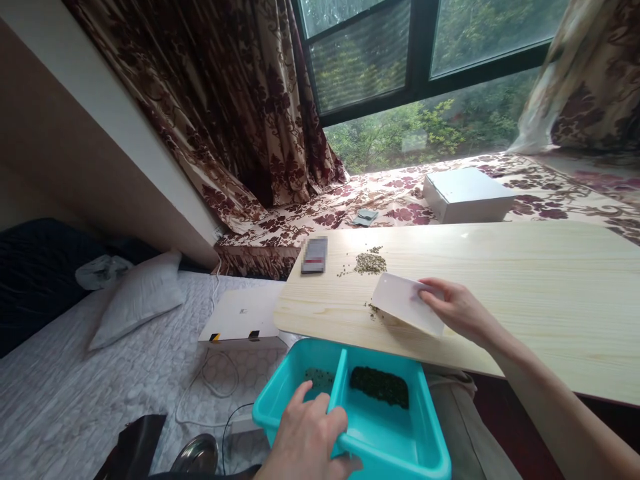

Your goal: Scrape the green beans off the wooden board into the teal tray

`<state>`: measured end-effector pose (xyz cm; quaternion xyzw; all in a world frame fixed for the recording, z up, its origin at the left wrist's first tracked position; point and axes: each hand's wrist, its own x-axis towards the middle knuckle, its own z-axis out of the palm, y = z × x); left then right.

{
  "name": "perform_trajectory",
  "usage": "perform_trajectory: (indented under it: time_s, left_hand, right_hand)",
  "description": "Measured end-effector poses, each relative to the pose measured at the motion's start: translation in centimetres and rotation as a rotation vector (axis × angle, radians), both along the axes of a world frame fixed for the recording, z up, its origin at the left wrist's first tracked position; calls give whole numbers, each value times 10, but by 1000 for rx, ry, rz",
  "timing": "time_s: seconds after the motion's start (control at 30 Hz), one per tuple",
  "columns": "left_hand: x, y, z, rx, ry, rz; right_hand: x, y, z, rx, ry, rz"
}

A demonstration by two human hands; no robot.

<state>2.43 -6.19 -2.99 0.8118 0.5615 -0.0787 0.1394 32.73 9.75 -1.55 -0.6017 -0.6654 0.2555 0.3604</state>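
My right hand (453, 303) grips the right end of a white flat rectangular board (403, 300), held tilted at the near part of the wooden table. Beyond the board lies a small pile of greenish-brown grains (370, 263), with several strays around it. Below the table edge is a turquoise bin (435, 427) with two compartments. Dark green grains (380, 387) fill part of the right compartment; a few small bits (320, 378) lie in the left one. My left hand (313, 427) holds the bin at its near rim by the divider, index finger stretched over the left compartment.
The pale wooden table (525, 287) carries a dark packet (315, 255) at its left end. A white box (245, 313) lies on the bed, near cables and a metal bowl (197, 455). Another white box (467, 193) and a folded cloth (365, 217) sit by the window.
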Motion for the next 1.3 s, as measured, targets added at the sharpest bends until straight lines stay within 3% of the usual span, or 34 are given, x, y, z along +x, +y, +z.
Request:
perform_trajectory:
  time_s: [0.17,0.53,1.3]
  left_hand:
    - [1,2,-1,4,-27,8]
    - [8,8,19,-21,-52,-18]
    - [9,6,27,-21,-44,-9]
  right_hand:
    - [-7,-8,3,-28,14,49]
    - [-6,-10,7,-50,13,66]
    - [-9,-25,16,-61,-34,90]
